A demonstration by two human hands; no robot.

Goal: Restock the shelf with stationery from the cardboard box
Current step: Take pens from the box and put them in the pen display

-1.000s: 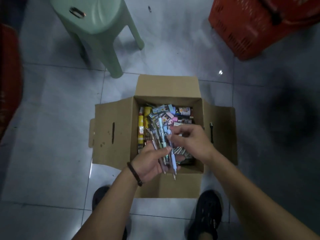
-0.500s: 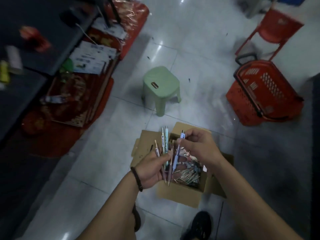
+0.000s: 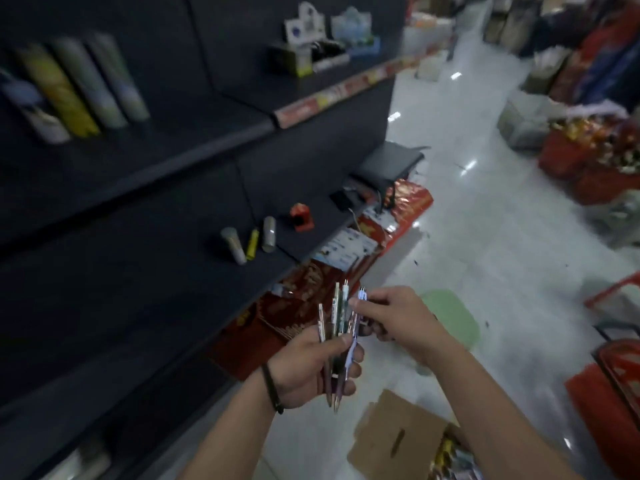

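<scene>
The left hand (image 3: 308, 370) is gripping a bunch of pens (image 3: 337, 317) near the shelf's (image 3: 145, 265) front edge while the right hand (image 3: 398, 317) is pinching the top of one.

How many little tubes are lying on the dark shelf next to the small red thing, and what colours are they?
Grey round tubes: 2
Yellow thin tube: 1
Total: 3 tubes, all lying on the dark shelf, to the left of the small red box.
</scene>
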